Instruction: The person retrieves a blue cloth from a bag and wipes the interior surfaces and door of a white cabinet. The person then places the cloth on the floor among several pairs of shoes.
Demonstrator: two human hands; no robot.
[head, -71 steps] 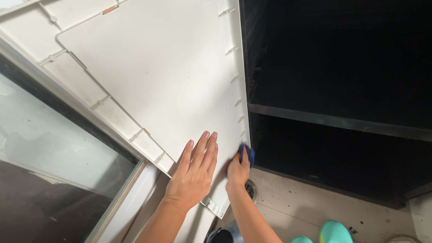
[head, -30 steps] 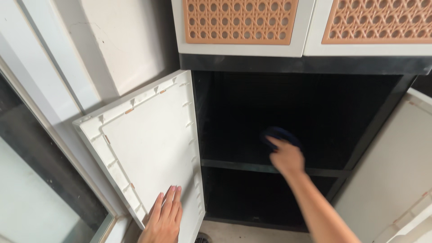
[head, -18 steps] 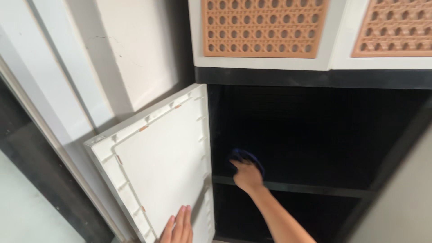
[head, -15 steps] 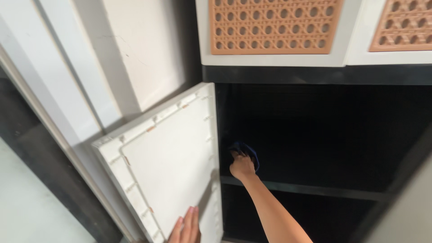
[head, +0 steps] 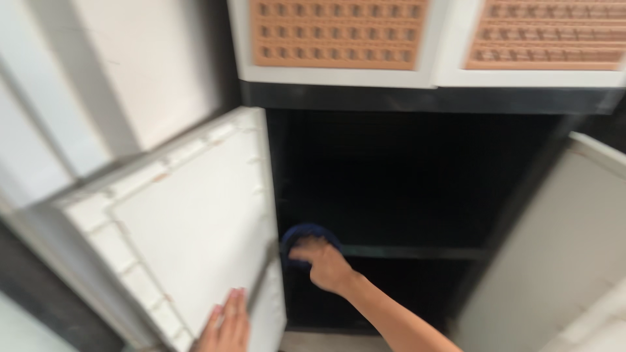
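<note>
The picture is blurred by motion. My right hand [head: 324,264] grips a dark blue cloth [head: 305,236] and presses it at the left end of the black shelf [head: 417,251] inside the open black cabinet [head: 417,176]. My left hand [head: 225,324] lies flat with fingers together against the inner face of the white left door [head: 176,221], near its lower edge. Only the fingers and back of that hand show above the frame's bottom.
The white right door [head: 554,248] stands open at the right. Above are two white doors with orange woven panels [head: 339,32]. A white wall [head: 117,85] and frame run along the left. A strip of pale floor [head: 319,342] shows below the cabinet.
My right hand with the cloth has moved from the shelf's middle to its left end, by the door hinge edge. My left hand stays on the door. The view has swung right.
</note>
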